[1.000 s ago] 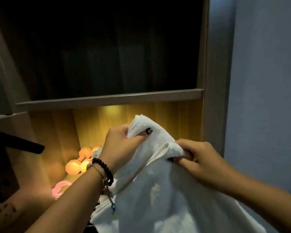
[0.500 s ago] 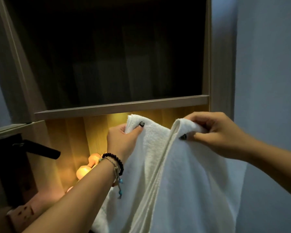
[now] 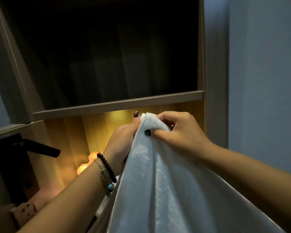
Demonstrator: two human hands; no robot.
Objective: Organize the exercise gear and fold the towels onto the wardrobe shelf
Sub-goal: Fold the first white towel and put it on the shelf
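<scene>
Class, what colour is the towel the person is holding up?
White: the towel shows plainly in the head view.

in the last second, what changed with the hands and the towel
The right hand and left hand drew apart with the white towel spread between them half a second ago, then came together, so its two top corners now meet in one bunch. Both hands kept their pinch throughout. The orange dumbbells stayed on the lit lower shelf, and the shelf board is unchanged.

I'm seeing a white towel of fluffy, nubbly terry cloth, matt all over. The wardrobe shelf looks like smooth matt wood laminate. Glossy black beads on the bracelet, and a matt black handle.
</scene>
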